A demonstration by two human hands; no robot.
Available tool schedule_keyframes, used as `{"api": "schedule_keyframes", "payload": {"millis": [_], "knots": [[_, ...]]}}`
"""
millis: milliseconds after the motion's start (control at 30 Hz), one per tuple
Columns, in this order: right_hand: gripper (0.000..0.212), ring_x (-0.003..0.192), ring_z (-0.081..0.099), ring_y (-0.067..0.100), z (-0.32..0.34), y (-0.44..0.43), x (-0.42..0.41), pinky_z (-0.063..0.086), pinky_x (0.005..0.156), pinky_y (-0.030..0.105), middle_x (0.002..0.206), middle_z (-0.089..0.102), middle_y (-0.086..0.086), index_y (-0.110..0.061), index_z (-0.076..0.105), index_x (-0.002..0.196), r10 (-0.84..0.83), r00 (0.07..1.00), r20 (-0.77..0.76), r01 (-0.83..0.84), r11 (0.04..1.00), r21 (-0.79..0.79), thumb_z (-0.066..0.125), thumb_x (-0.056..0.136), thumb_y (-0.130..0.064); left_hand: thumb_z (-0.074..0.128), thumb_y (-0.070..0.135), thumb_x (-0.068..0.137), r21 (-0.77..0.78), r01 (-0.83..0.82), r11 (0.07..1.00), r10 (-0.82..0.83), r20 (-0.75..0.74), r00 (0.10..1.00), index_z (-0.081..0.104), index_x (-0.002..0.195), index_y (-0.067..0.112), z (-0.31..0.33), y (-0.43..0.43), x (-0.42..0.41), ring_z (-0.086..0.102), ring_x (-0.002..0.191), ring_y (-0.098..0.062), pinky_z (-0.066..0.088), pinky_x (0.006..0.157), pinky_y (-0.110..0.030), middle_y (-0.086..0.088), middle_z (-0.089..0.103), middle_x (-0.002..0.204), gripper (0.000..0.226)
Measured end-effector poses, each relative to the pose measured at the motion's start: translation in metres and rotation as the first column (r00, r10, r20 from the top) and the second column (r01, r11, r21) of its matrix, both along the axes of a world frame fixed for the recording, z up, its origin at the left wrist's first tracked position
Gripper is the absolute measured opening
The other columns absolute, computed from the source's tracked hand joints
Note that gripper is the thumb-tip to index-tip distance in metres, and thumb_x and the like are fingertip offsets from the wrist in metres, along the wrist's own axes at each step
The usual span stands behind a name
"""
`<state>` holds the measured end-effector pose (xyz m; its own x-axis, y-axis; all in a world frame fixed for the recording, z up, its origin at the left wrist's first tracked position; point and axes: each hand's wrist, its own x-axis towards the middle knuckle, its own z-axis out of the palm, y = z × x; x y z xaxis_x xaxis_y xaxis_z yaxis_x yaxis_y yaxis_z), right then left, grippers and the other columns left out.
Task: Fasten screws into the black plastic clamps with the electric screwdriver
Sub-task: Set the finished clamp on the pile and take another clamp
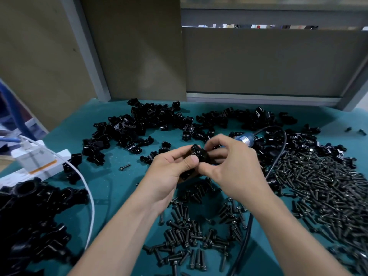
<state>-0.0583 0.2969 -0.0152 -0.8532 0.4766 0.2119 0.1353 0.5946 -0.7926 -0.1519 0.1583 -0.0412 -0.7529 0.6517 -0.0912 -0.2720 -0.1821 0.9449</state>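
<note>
Over the middle of the worktop (pixel 111 186), the head view shows me the left hand (pixel 169 168) and right hand (pixel 229 166) both pinching one clamp (pixel 199 154), lifted, I judge, to seat a screw. The screwdriver (pixel 246 139) lies just behind them, handy. Loose screws (pixel 318 186) are heaped toward the right edge.

Teal table (pixel 111 186) strewn with parts. Black clamps (pixel 143 120) are heaped across its far side and near-left corner. Dark screws (pixel 322 186) spread over the right and front. A blue screwdriver (pixel 245 139) lies among the clamps, and a white power strip (pixel 37 162) sits at left.
</note>
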Motion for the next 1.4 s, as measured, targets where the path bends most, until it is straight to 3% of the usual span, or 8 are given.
{"api": "schedule_keyframes", "payload": {"millis": [200, 467, 700, 833, 967, 1100, 1233, 1400], "knots": [[0.029, 0.066, 0.074, 0.011, -0.003, 0.008, -0.001, 0.062, 0.071, 0.038, 0.074, 0.077, -0.013, -0.034, 0.07, 0.084, 0.027, 1.0, -0.015, -0.029, 0.99, -0.142, 0.094, 0.069, -0.031, 0.073, 0.017, 0.076, 0.067, -0.009, 0.998, 0.005, 0.062, 0.998, 0.074, 0.119, 0.012, 0.003, -0.001, -0.002, 0.077, 0.096, -0.018, 0.061, 0.076, -0.024, -0.01, 0.079, 0.109, 0.043], [0.028, 0.075, 0.076, 0.021, 0.0, 0.013, -0.002, 0.062, 0.079, 0.043, 0.077, 0.078, -0.008, -0.027, 0.071, 0.084, 0.082, 0.991, 0.105, -0.063, 0.982, -0.177, 0.095, 0.069, -0.028, 0.074, 0.019, 0.073, 0.108, -0.079, 0.991, 0.068, 0.101, 0.993, 0.076, 0.111, 0.019, 0.001, 0.003, 0.005, 0.077, 0.087, -0.013, 0.06, 0.071, -0.022, -0.007, 0.081, 0.101, 0.037], [0.018, 0.077, 0.067, 0.02, -0.006, 0.018, 0.002, 0.056, 0.072, 0.032, 0.079, 0.068, -0.005, -0.03, 0.069, 0.084, -0.088, 0.86, 0.503, -0.134, 0.911, 0.389, 0.084, 0.081, -0.04, 0.077, 0.021, 0.068, 0.03, -0.162, 0.986, 0.16, 0.06, 0.985, 0.078, 0.11, 0.021, 0.0, -0.005, -0.006, 0.075, 0.084, -0.011, 0.06, 0.077, -0.024, -0.004, 0.08, 0.097, 0.042], [0.024, 0.073, 0.063, 0.021, -0.016, 0.007, -0.001, 0.051, 0.065, 0.032, 0.081, 0.064, -0.002, -0.023, 0.068, 0.097, -0.171, 0.844, 0.509, -0.107, 0.875, 0.472, 0.08, 0.085, -0.039, 0.078, 0.022, 0.067, 0.001, -0.164, 0.987, 0.163, 0.02, 0.986, 0.078, 0.111, 0.02, -0.001, -0.005, -0.007, 0.075, 0.094, -0.015, 0.054, 0.098, -0.035, -0.006, 0.08, 0.105, 0.044], [0.011, 0.071, 0.06, 0.023, -0.019, 0.002, 0.0, 0.04, 0.058, 0.032, 0.077, 0.065, -0.002, -0.024, 0.071, 0.101, -0.194, 0.864, 0.465, -0.12, 0.818, 0.563, 0.071, 0.091, -0.028, 0.077, 0.024, 0.07, 0.01, -0.171, 0.985, 0.171, -0.014, 0.985, 0.077, 0.112, 0.021, -0.004, -0.006, -0.009, 0.076, 0.098, -0.015, 0.055, 0.091, -0.032, -0.004, 0.08, 0.108, 0.043], [0.003, 0.068, 0.064, 0.019, -0.012, 0.011, 0.001, 0.055, 0.064, 0.031, 0.08, 0.074, -0.002, -0.026, 0.069, 0.1, -0.09, 0.922, 0.378, -0.053, 0.934, 0.353, 0.067, 0.098, -0.027, 0.075, 0.014, 0.084, -0.002, -0.144, 0.99, 0.143, -0.049, 0.988, 0.076, 0.114, 0.022, -0.008, -0.007, -0.01, 0.076, 0.101, -0.018, 0.054, 0.096, -0.034, -0.005, 0.08, 0.108, 0.031], [0.012, 0.043, 0.06, 0.005, 0.003, 0.013, 0.004, 0.041, 0.04, 0.013, 0.057, 0.071, -0.005, -0.029, 0.068, 0.086, -0.024, 0.999, 0.046, 0.023, 0.999, 0.04, 0.073, 0.093, -0.021, 0.075, 0.018, 0.083, 0.021, -0.06, 0.998, 0.061, -0.089, 0.994, 0.073, 0.121, 0.022, -0.008, -0.008, -0.007, 0.077, 0.097, -0.022, 0.06, 0.082, -0.027, -0.01, 0.08, 0.106, 0.038], [0.014, 0.055, 0.071, 0.022, 0.009, 0.01, 0.003, 0.053, 0.054, 0.022, 0.06, 0.072, 0.004, -0.024, 0.074, 0.078, -0.027, 0.984, -0.175, -0.013, 0.975, -0.223, 0.082, 0.087, -0.017, 0.08, 0.021, 0.076, 0.022, -0.04, 0.999, 0.043, -0.117, 0.992, 0.08, 0.109, 0.027, -0.009, -0.008, -0.004, 0.076, 0.098, -0.027, 0.062, 0.084, -0.032, -0.013, 0.079, 0.105, 0.034]]}}
